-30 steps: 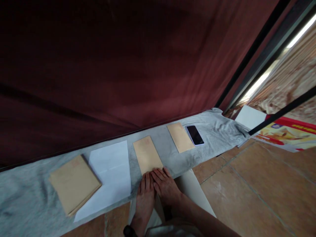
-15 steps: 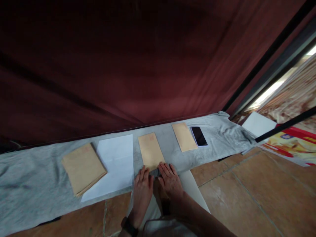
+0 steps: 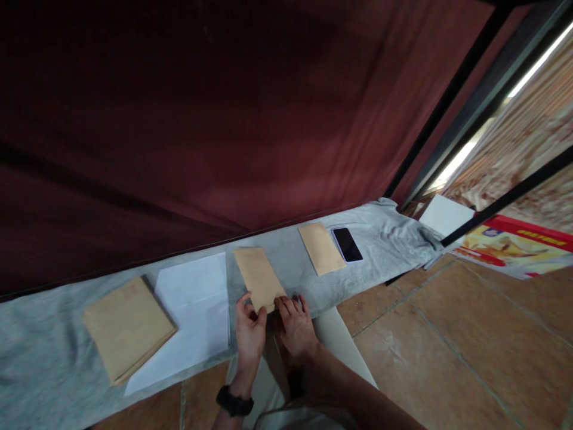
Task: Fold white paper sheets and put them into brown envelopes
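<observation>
A brown paper envelope (image 3: 259,272) lies on the grey cloth in front of me, its near end between my hands. My left hand (image 3: 249,328), with a dark band on the wrist, grips its near left corner, thumb at the near edge and fingers curled by the left side. At the near right corner, the bent fingers of my right hand (image 3: 296,325) rest over the edge; the thumb is mostly hidden. Left of it lie white paper sheets (image 3: 201,304), partly under a stack of brown envelopes (image 3: 129,325). Another brown envelope (image 3: 321,246) lies to the right.
A phone (image 3: 347,245) lies beside the right-hand envelope. Grey cloth (image 3: 40,346) covers the long narrow surface, backed by a dark red curtain (image 3: 250,149). Dark poles (image 3: 452,89), a white sheet (image 3: 445,216) and a printed box (image 3: 510,242) are at the right, above the tiled floor (image 3: 447,334).
My left hand has gone from fingers stretched at the near edge to gripping the envelope's left corner. The right hand's fingers are more bent. The view has shifted slightly to the right.
</observation>
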A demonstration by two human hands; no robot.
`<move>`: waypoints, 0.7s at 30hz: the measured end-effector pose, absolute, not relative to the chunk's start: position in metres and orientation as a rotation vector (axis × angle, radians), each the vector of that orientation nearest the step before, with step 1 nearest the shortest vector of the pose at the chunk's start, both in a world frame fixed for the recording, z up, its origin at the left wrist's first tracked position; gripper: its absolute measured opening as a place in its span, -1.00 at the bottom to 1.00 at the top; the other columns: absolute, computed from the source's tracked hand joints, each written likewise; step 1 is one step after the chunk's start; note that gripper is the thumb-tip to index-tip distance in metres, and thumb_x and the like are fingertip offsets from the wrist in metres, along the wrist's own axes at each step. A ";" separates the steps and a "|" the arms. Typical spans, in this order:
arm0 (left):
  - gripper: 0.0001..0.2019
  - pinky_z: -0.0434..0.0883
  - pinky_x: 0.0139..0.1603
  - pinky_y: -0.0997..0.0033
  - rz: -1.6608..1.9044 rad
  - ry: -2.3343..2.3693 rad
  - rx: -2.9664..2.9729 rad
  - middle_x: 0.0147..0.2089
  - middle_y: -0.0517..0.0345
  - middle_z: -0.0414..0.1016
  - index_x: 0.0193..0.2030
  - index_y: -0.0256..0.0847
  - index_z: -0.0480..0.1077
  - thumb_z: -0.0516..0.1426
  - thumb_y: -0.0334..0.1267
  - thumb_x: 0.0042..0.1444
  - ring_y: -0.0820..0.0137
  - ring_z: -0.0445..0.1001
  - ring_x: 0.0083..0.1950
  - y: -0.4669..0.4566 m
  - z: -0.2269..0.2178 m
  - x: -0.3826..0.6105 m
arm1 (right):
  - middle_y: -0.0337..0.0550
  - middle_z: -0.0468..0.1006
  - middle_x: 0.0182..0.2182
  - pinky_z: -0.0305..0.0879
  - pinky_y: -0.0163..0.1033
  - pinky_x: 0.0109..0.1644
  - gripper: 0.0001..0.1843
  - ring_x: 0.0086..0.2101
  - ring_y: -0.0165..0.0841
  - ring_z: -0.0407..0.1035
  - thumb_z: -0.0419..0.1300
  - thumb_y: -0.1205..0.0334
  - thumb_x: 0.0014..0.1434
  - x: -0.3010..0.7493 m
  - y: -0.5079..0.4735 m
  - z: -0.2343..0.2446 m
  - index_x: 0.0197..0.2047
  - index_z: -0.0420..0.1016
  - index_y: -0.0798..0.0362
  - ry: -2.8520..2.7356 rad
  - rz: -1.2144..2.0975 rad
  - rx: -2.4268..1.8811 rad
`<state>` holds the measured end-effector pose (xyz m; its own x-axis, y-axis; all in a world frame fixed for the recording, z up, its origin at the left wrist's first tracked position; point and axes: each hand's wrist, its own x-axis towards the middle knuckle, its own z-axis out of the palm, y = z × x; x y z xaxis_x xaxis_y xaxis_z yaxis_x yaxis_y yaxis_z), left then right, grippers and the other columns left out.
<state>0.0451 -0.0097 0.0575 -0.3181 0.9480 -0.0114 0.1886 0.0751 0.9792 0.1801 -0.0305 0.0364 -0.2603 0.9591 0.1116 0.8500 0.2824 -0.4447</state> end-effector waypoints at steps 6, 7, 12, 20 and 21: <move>-0.12 0.49 -0.05 0.31 1.371 1.548 1.343 -0.12 0.12 0.47 0.50 -0.15 -0.13 0.21 0.00 0.17 0.32 0.51 -0.08 -0.015 0.093 0.073 | -0.04 0.66 -0.17 0.40 -0.24 -0.11 -0.66 -0.21 -0.25 0.53 0.01 0.25 0.35 0.189 -0.011 0.053 0.01 0.59 0.03 -1.708 0.818 -1.647; -0.13 0.49 0.00 0.29 1.404 1.591 1.308 -0.01 0.03 0.47 0.50 -0.16 -0.09 0.22 0.04 0.16 0.28 0.50 0.03 -0.014 0.092 0.073 | -0.08 0.66 -0.29 0.39 -0.26 -0.19 -0.66 -0.30 -0.28 0.51 0.01 0.17 0.36 0.191 -0.008 0.053 -0.14 0.62 0.04 -1.528 0.931 -1.598; -0.34 0.54 -0.09 0.23 1.183 1.503 0.937 -0.07 -0.07 0.58 0.13 -0.29 0.41 0.27 0.16 0.02 0.19 0.57 -0.07 -0.006 0.066 0.071 | -0.25 0.49 -0.57 0.35 -0.28 -0.36 -0.52 -0.51 -0.38 0.37 0.25 -0.26 0.07 0.189 0.002 0.045 -0.46 0.50 0.03 -0.782 1.393 -1.194; -0.47 0.37 -0.43 0.49 0.965 1.417 0.808 -0.40 0.16 0.57 -0.26 -0.29 0.55 0.41 0.09 -0.28 0.46 0.43 -0.45 0.001 0.049 0.066 | -0.36 0.34 -0.66 0.23 -0.35 -0.50 -0.50 -0.62 -0.51 0.22 0.40 -0.23 -0.24 0.188 0.005 0.020 -0.55 0.34 0.00 -0.526 1.569 -1.207; -0.48 0.35 -0.45 0.49 0.945 1.426 0.821 -0.42 0.18 0.56 -0.25 -0.28 0.55 0.41 0.08 -0.29 0.47 0.41 -0.47 0.004 0.049 0.063 | -0.35 0.35 -0.66 0.24 -0.35 -0.51 -0.48 -0.62 -0.50 0.24 0.40 -0.24 -0.24 0.191 0.007 0.018 -0.54 0.33 0.00 -0.514 1.571 -1.225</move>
<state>0.0635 0.0037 0.0493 -0.0737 0.9013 -0.4269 -0.0420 0.4249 0.9043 0.1913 0.0069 0.0182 0.0524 0.8931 -0.4468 -0.4564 -0.3766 -0.8062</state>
